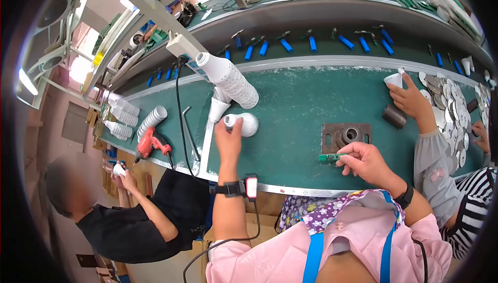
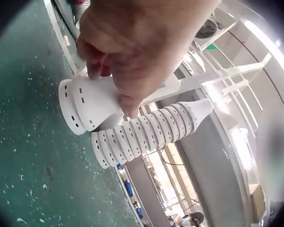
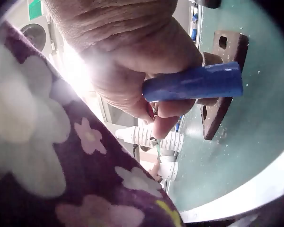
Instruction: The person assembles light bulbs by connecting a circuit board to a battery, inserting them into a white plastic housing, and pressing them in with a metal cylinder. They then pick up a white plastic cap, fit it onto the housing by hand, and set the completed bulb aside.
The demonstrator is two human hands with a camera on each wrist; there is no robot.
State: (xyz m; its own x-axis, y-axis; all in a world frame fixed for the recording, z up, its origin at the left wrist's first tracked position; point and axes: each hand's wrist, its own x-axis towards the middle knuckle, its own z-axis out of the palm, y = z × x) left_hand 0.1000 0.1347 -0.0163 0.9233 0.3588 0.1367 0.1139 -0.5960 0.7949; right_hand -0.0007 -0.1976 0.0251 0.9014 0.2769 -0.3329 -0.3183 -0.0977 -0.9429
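My left hand (image 1: 229, 140) pinches the narrow neck of a white cone-shaped plastic housing (image 1: 249, 125) on the green table. In the left wrist view this housing (image 2: 97, 97) is nested over another, with small slots around the wide rims. Right beside it leans a long stack of nested white housings (image 2: 146, 132). Over the table's front part, my right hand (image 1: 368, 163) pinches a small green circuit board (image 1: 329, 157) between thumb and fingers. A blue cylinder (image 3: 194, 82) sticks out from that hand in the right wrist view. Just beyond stands a brown metal base plate (image 1: 332, 133) with a round socket (image 1: 350, 134).
A red power drill (image 1: 151, 145) and a bent metal bar (image 1: 190, 132) lie to the left. A power strip (image 1: 187, 52) with a black cable stands behind. At right, another person's hand (image 1: 412, 99) holds a white housing near metal discs (image 1: 451, 112). Someone sits at left.
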